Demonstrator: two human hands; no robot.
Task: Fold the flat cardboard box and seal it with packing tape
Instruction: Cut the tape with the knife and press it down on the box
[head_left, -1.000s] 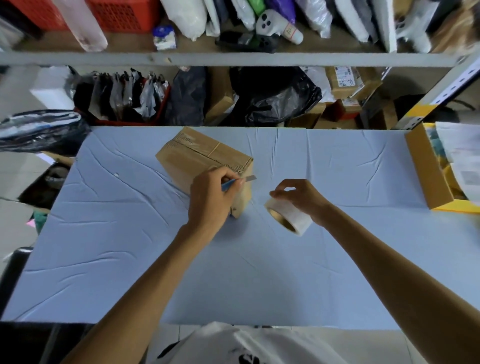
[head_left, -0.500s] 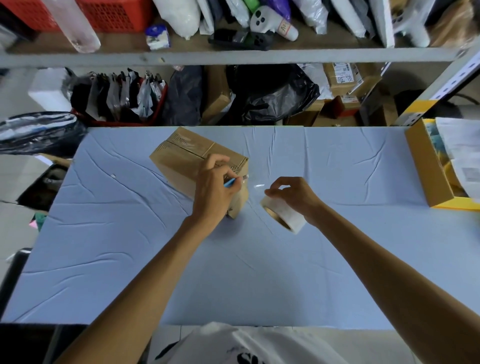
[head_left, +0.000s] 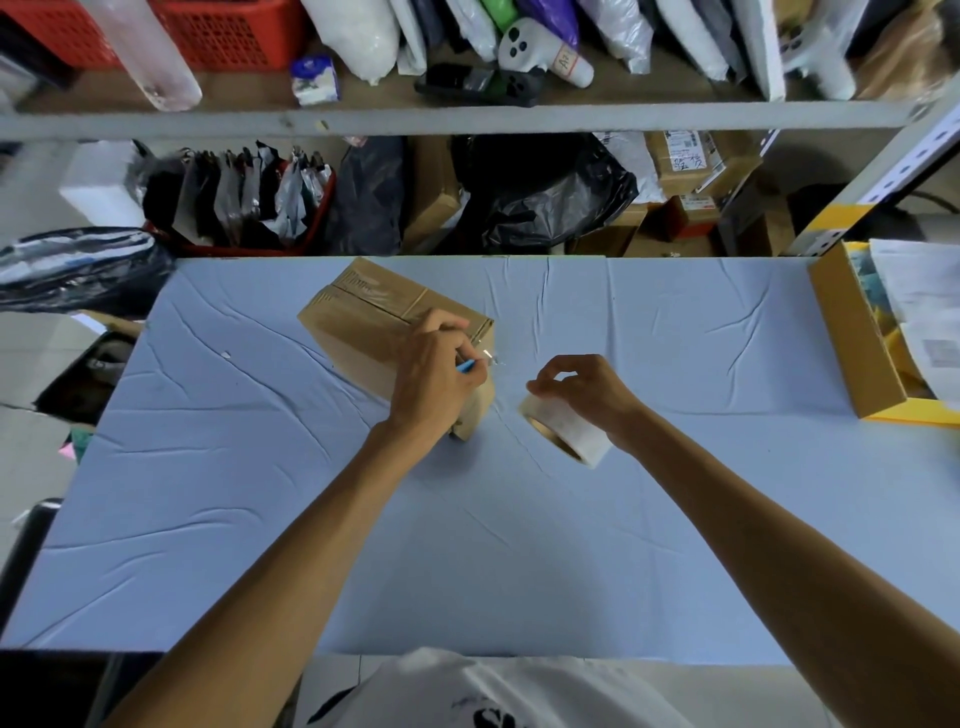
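Wrinkled blue cloth (head_left: 467, 545) covers the table. The box (head_left: 363, 332) sits closed toward the far side, taped along its top seam. The left hand (head_left: 436, 379) curls round a blue cutter (head_left: 467, 366) at the box's near corner. The right hand (head_left: 582, 389) grips the tape roll (head_left: 566, 431) just beside it. Behind stands a grey shelf (head_left: 467, 122) crammed with bags and a red basket (head_left: 223, 31), with a black bag (head_left: 545, 192) beneath. An open carton (head_left: 852, 343) of papers sits at the right edge.

White shirt (head_left: 447, 686), black printed graphic (head_left: 493, 719) on front.
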